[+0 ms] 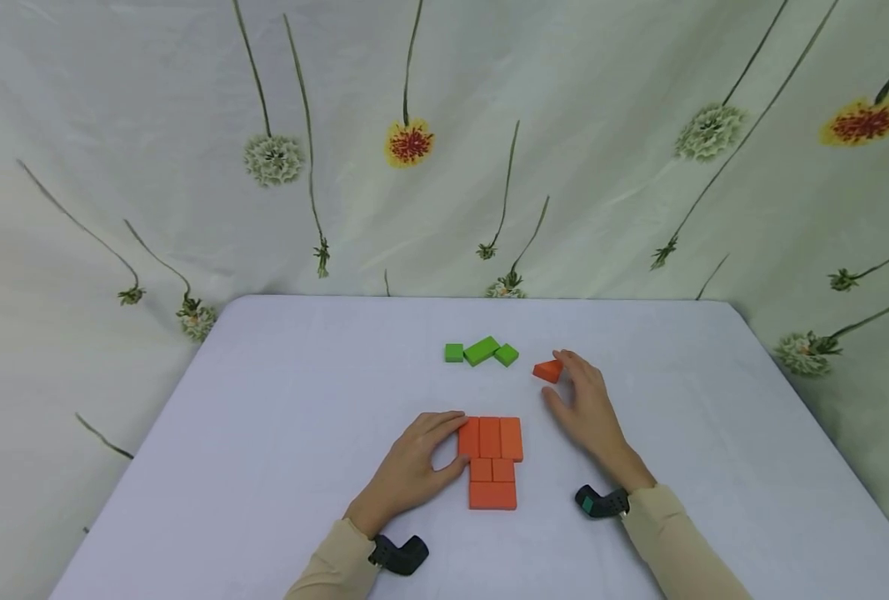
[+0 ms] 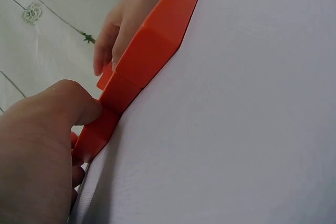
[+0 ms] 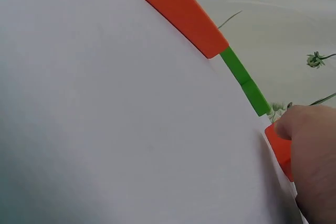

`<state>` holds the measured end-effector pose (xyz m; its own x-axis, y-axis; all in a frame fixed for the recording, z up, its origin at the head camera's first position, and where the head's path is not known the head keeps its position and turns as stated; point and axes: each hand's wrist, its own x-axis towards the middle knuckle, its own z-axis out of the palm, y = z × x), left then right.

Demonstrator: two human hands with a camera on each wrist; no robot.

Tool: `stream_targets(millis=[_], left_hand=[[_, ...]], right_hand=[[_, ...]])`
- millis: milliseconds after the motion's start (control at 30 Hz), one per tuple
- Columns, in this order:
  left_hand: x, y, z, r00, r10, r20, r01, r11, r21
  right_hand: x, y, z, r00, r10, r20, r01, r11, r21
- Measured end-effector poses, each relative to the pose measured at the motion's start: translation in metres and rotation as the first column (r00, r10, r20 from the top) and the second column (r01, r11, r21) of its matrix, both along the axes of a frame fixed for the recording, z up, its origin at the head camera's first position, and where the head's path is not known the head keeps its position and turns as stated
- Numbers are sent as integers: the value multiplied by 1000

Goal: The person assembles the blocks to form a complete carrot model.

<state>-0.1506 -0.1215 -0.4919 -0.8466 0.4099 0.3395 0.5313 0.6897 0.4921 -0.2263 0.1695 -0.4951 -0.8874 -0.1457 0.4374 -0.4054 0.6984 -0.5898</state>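
Flat orange blocks lie joined on the table: a row of three upright rectangles [image 1: 490, 437], two small squares [image 1: 492, 470] below, and a wide rectangle [image 1: 492, 496] at the near end. My left hand [image 1: 412, 465] pinches the leftmost upright block [image 1: 469, 438], fingertips at its far end and thumb at its near end. Farther right lies a separate orange triangular block [image 1: 546, 371]. A fingertip of my right hand [image 1: 583, 408] touches its right end; the thumb stands a little apart from it in the head view. In the right wrist view, the thumb partly hides this block [image 3: 280, 148].
Beyond the orange blocks lie a green square block [image 1: 454, 352], a green rectangular block [image 1: 481, 351] and another small green block [image 1: 506, 355]. A white cloth covers the table [image 1: 302, 417]. A flowered curtain [image 1: 586, 167] hangs behind its far edge.
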Motion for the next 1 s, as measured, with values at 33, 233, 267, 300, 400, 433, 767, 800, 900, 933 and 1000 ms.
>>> stream_targets(millis=[33, 233, 267, 300, 400, 433, 767, 800, 900, 933, 1000], left_hand=[[0, 0, 0, 1000, -1, 0, 1, 1000, 1], [-1, 0, -1, 1000, 2, -2, -2, 1000, 0], [-1, 0, -1, 1000, 3, -2, -3, 1000, 0], [-1, 0, -2, 1000, 4, -2, -4, 1000, 0], [-1, 0, -1, 1000, 4, -2, -4, 1000, 0], [-1, 0, -1, 1000, 4, -1, -4, 1000, 1], [-1, 1, -1, 1000, 6, 10, -7, 1000, 3], [-1, 1, -1, 1000, 8, 11, -8, 1000, 3], [0, 0, -1, 1000, 12, 13, -12, 1000, 2], [0, 0, -1, 1000, 13, 13, -13, 1000, -3], [0, 0, -1, 1000, 13, 12, -13, 1000, -4]], right_hand=[[0, 0, 0, 1000, -4, 2, 4, 1000, 2], [1, -1, 2, 1000, -8, -30, 8, 1000, -6], [1, -2, 2, 999, -10, -38, 9, 1000, -12], [2, -2, 3, 999, -12, -48, 11, 1000, -18], [2, -2, 3, 997, -21, -73, 18, 999, -33], [3, -2, 3, 997, -23, -79, 20, 999, -37], [10, 0, 5, 998, -55, 15, 55, 998, -4], [11, 0, 6, 998, -55, 25, 55, 999, 2], [16, 1, 6, 998, -55, 29, 55, 998, 20], [18, 1, 6, 998, -55, 29, 54, 998, 23], [22, 1, 6, 998, -55, 37, 54, 998, 24]])
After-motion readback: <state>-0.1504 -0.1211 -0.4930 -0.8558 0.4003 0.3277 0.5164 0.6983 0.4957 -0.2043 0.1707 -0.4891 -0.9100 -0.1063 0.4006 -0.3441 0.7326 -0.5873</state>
